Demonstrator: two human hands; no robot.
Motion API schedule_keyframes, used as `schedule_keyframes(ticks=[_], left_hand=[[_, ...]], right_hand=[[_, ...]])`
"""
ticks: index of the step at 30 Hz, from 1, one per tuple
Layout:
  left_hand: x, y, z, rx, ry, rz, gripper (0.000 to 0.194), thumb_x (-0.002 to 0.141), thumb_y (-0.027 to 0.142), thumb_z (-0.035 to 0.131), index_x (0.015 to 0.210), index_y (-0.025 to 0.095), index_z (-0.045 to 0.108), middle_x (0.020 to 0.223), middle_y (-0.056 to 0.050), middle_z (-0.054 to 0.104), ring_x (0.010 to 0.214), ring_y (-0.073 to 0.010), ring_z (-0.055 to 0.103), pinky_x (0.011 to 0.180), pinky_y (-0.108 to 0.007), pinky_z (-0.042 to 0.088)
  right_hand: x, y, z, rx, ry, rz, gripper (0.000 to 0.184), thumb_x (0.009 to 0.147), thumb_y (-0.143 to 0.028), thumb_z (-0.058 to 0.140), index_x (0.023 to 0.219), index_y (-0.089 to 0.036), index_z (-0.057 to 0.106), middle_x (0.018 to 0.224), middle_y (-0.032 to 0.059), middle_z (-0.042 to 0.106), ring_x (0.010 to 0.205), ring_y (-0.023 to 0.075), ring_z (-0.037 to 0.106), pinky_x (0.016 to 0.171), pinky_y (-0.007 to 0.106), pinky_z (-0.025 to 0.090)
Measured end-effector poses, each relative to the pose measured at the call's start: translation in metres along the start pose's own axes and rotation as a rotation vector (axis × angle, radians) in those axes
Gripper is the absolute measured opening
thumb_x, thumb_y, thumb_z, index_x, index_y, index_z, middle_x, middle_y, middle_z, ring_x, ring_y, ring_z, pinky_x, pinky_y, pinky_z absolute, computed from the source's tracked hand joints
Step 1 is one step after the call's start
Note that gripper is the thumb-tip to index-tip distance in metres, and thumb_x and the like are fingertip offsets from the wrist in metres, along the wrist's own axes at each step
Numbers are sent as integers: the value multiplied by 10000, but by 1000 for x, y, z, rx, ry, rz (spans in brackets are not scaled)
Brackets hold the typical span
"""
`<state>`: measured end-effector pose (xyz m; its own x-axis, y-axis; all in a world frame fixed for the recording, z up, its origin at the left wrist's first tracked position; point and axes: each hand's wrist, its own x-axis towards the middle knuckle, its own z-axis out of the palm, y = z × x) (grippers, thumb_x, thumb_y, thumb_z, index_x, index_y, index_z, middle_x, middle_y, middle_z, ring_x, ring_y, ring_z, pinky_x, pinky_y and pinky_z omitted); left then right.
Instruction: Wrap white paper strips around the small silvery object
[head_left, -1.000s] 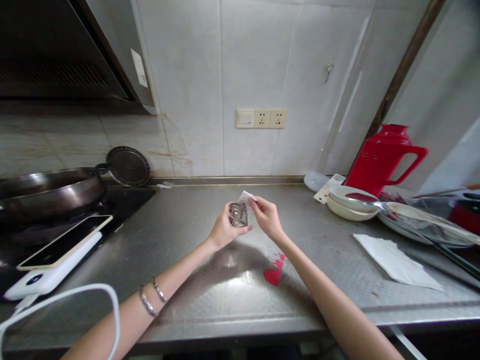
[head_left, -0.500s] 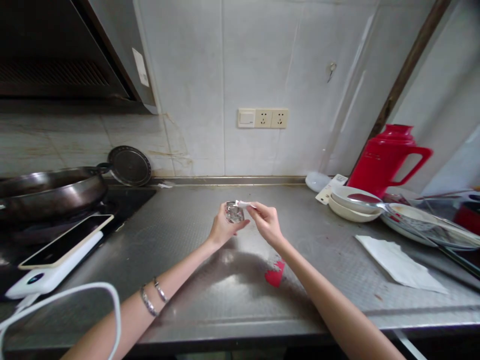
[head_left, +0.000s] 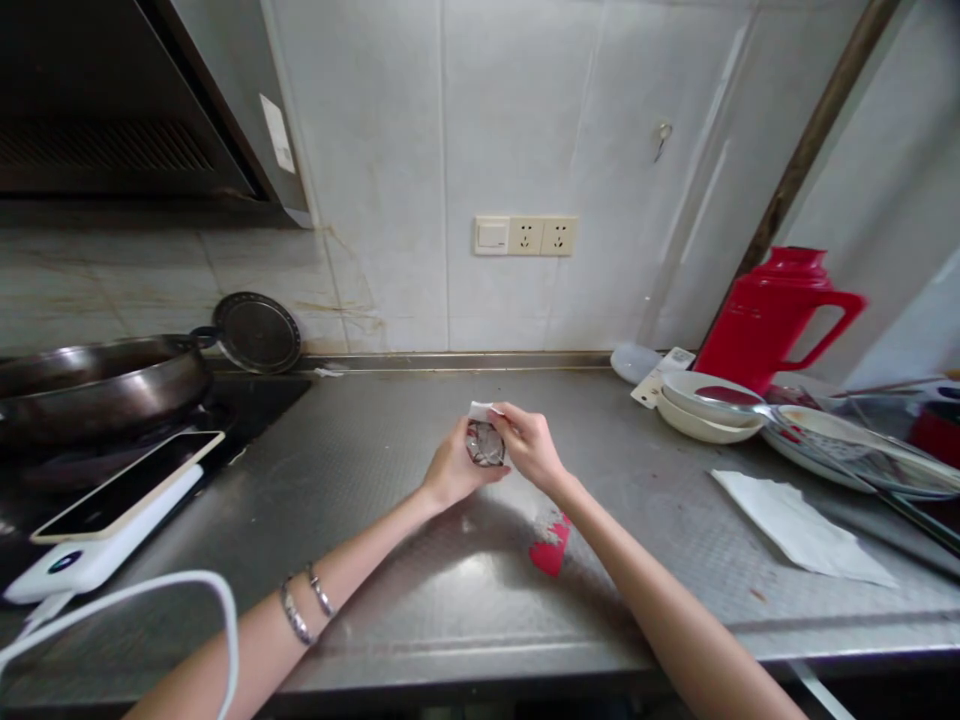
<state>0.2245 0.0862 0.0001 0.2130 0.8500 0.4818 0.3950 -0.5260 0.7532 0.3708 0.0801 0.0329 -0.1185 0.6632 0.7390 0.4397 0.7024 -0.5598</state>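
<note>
A small clear glass (head_left: 484, 443) is held above the steel counter (head_left: 420, 560) between both hands. My left hand (head_left: 450, 468) is wrapped round its left side. My right hand (head_left: 529, 445) pinches a small white piece of tissue (head_left: 480, 410) against the glass's top and right side. A red scrap (head_left: 550, 548) lies on the counter just under my right forearm.
A dark wok (head_left: 97, 385) and round lid (head_left: 256, 332) sit at the left, with a phone (head_left: 127, 485) on a white power bank (head_left: 90, 555) and cable. At the right are a red jug (head_left: 772, 315), stacked bowls (head_left: 701, 405), plates and a white napkin (head_left: 799, 528).
The glass has tilted and shifted slightly right and down. My right hand has brought the tissue from the rim down onto the glass, closing in against it.
</note>
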Motion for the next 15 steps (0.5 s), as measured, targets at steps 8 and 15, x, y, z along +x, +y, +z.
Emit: schedule_keyframes(ticks=[8, 15], left_hand=[[5, -6, 2, -11, 43, 27, 601, 560, 263, 781, 1108, 177, 547, 1044, -79, 663, 910, -222, 638, 772, -332, 501], [6, -2, -3, -152, 50, -126, 625, 585, 352, 794, 1111, 172, 508, 890, -31, 675, 720, -166, 643, 605, -261, 520]], right_hand=[[-5, -12, 0, -27, -58, -202, 259, 916, -262, 436, 865, -205, 683, 736, 32, 686, 689, 165, 660, 687, 253, 512], [-4, -13, 3, 184, 149, 14, 310, 904, -386, 494, 727, -181, 645, 602, -27, 577, 601, 149, 588, 689, 297, 525]])
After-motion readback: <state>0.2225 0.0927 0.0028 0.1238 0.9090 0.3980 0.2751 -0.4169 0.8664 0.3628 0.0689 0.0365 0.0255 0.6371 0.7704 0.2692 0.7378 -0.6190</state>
